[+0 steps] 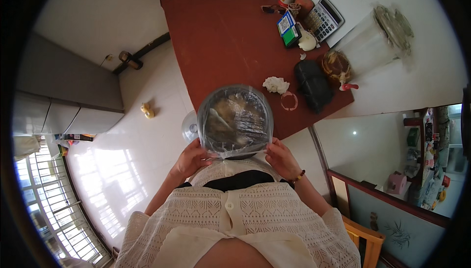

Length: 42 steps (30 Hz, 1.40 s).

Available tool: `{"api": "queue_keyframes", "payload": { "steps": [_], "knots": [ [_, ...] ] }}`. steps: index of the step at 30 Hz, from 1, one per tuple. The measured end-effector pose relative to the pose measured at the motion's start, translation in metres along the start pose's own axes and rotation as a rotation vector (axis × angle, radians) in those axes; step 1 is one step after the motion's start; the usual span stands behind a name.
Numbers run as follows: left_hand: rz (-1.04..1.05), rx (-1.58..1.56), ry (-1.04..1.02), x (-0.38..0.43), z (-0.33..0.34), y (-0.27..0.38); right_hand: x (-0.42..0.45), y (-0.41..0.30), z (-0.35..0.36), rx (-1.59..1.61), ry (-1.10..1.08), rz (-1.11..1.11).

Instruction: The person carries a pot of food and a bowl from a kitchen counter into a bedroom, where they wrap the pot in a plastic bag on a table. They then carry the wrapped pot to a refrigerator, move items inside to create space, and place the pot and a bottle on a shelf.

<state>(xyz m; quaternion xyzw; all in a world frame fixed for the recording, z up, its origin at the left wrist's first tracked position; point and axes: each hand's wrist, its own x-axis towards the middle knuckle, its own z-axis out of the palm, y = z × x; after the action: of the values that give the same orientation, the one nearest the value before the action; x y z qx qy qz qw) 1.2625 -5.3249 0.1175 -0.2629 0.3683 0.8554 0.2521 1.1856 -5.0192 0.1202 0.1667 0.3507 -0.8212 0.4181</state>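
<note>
In front of my body, at the near corner of the red table (217, 43), is a round dark bowl (239, 117). Clear plastic film (254, 98) stretches over its top, wrinkled and shiny. Brownish and pale contents show blurrily through it. My left hand (193, 155) pinches the film's gathered edge at the near left of the rim. On the near right, my right hand (282, 157) grips the same edge, a beaded bracelet at its wrist. Whether the bowl's base rests on the table is hidden. A clear round object (190, 127) shows partly behind the bowl's left side.
Right of the bowl lie a crumpled tissue (276, 85), a pink ring (289, 101) and a black bundle (312, 85). A glass dispenser jar (368, 47) with a red tap, a calculator (323, 19) and sunglasses (273, 9) stand farther back. A wooden chair (364, 236) is at right.
</note>
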Motion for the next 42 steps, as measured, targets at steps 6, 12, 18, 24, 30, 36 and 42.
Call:
{"api": "queue_keyframes", "payload": {
  "steps": [6, 12, 18, 24, 30, 36, 42],
  "knots": [
    [0.027, -0.095, -0.01, -0.003, 0.005, -0.005, 0.004, 0.007, -0.005, 0.009, -0.01, -0.038],
    [0.048, -0.199, -0.025, -0.001, 0.004, -0.013, 0.005, 0.004, -0.007, -0.05, -0.025, -0.009],
    [0.088, -0.297, -0.019, 0.008, 0.013, -0.025, 0.009, 0.012, -0.01, -0.034, -0.014, -0.004],
    [0.069, -0.435, 0.007, 0.022, 0.014, -0.031, 0.022, 0.021, -0.016, 0.096, -0.165, 0.002],
    [0.114, -0.346, -0.08, 0.033, -0.001, -0.038, 0.032, 0.025, -0.018, 0.013, -0.068, -0.022],
    [0.024, -0.362, 0.044, 0.03, 0.003, -0.026, 0.025, 0.017, -0.001, -0.264, 0.01, -0.095],
    [0.031, -0.117, 0.11, 0.027, 0.002, -0.02, 0.028, 0.013, 0.002, -0.441, 0.04, -0.11]
  ]
}}
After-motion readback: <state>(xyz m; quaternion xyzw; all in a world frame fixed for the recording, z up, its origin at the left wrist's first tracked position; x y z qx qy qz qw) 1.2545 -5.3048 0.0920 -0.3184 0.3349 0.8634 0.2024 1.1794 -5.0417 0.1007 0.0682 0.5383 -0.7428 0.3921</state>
